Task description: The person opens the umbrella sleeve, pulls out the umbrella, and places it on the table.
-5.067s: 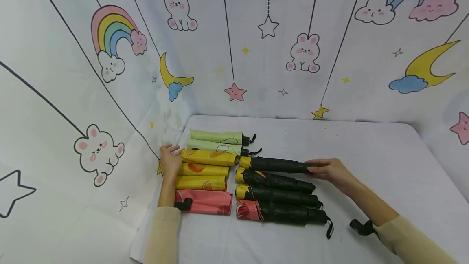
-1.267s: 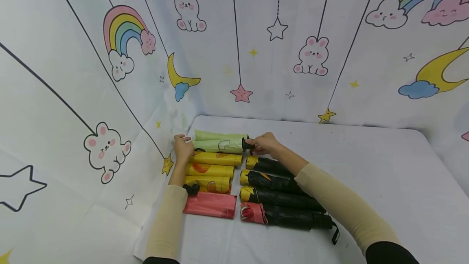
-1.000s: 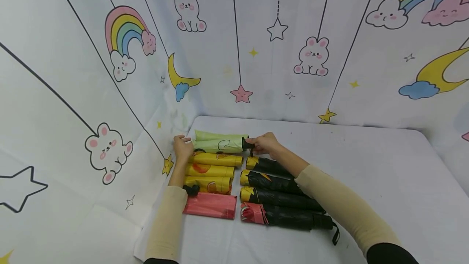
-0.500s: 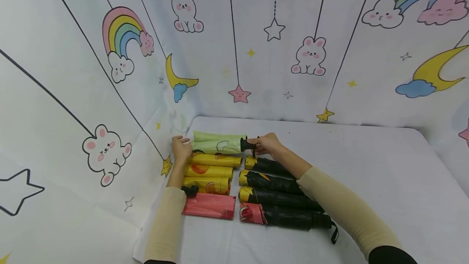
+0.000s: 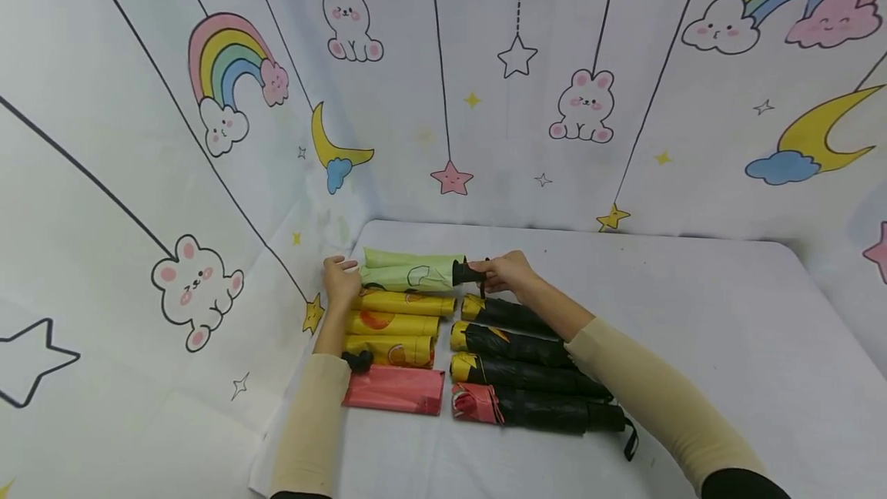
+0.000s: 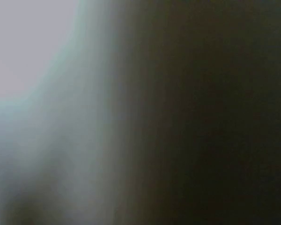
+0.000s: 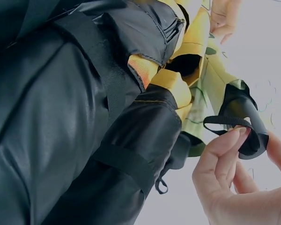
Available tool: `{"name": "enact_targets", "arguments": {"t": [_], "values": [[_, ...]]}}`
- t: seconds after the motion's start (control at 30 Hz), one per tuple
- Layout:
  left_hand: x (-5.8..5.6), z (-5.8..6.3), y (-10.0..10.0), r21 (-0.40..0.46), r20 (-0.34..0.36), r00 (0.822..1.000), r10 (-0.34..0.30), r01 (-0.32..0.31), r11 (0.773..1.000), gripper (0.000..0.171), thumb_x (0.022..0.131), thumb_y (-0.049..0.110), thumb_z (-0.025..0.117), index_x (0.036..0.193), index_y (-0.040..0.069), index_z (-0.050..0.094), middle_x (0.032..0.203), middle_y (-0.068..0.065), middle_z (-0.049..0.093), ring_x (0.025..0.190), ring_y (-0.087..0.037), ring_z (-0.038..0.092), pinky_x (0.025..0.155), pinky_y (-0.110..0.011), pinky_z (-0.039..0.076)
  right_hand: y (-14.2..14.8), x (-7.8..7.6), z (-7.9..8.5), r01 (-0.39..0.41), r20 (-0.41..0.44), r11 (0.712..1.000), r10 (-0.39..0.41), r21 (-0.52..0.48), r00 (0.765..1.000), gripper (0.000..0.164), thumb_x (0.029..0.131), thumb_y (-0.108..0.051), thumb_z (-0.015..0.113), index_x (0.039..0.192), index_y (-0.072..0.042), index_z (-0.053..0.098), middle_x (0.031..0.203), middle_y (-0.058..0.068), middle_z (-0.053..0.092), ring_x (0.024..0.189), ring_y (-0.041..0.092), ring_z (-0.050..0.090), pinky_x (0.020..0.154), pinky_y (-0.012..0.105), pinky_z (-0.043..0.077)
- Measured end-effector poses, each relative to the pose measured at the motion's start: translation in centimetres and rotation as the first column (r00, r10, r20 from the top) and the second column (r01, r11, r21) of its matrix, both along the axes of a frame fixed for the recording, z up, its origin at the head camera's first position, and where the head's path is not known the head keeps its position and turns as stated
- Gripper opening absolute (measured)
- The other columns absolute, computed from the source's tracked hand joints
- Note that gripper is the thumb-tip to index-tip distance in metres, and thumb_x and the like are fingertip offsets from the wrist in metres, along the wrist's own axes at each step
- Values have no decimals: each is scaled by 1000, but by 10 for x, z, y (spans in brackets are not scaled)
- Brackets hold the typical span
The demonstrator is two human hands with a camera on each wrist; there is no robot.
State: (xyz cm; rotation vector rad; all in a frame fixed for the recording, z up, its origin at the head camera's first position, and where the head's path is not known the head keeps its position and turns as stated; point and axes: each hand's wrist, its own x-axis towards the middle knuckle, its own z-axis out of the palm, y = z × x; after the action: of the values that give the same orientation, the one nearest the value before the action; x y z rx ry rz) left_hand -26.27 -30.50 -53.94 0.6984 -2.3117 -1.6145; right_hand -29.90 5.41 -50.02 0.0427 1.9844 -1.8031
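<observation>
A folded umbrella with a black handle end sits in a light green sleeve at the back left of the table. My right hand pinches the handle end. In the right wrist view its wrist strap lies by my fingertips. The sleeve's left end is under my left hand, which seems to grip it; the thumb is hidden. Just behind, a second light green sleeve is partly covered. Only blurred light and dark fill the left wrist view.
In front lie several yellow sleeves and a flat red sleeve. To their right are several folded black umbrellas with yellow tips and one with a red tip. The white table meets a printed cloth wall behind.
Both hands have shifted from the rear yellow sleeve and black umbrella to the light green pair. In the last second the hands barely move; slightly more of the black handle end shows outside the sleeve.
</observation>
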Motion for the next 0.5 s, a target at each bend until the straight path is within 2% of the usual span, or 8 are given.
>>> {"name": "enact_targets", "arguments": {"t": [0.2, 0.3, 0.5], "values": [[2, 2, 4, 13, -15, 1000, -17, 17, 1000, 54, 100, -4, 55, 150, -2, 36, 136, -20, 63, 50, -16, 43, 46, -25, 38, 5, 3, 2, -28, -18, 1000, 28, 4, 999, 42, 91, -27, 83, 116, 6, 74, 87, 15, 77, 82, 28, 77, 95, 52, 58], [4, 3, 5, 6, -21, 999, -28, 28, 1000, 54, 100, -4, 53, 151, -2, 34, 137, -20, 62, 49, -16, 42, 46, -26, 38, 6, 4, 3, -34, -28, 999, 34, 3, 999, 41, 91, -27, 83, 113, 6, 74, 86, 15, 78, 79, 25, 77, 98, 55, 56], [4, 6, 6, -10, -10, 1000, -19, 19, 1000, 54, 100, -4, 54, 151, -1, 35, 136, -19, 63, 50, -14, 44, 46, -26, 38, 8, 6, 5, -26, -24, 1000, 26, 5, 999, 42, 90, -27, 84, 111, 7, 74, 89, 19, 78, 74, 21, 76, 95, 53, 58]]}}
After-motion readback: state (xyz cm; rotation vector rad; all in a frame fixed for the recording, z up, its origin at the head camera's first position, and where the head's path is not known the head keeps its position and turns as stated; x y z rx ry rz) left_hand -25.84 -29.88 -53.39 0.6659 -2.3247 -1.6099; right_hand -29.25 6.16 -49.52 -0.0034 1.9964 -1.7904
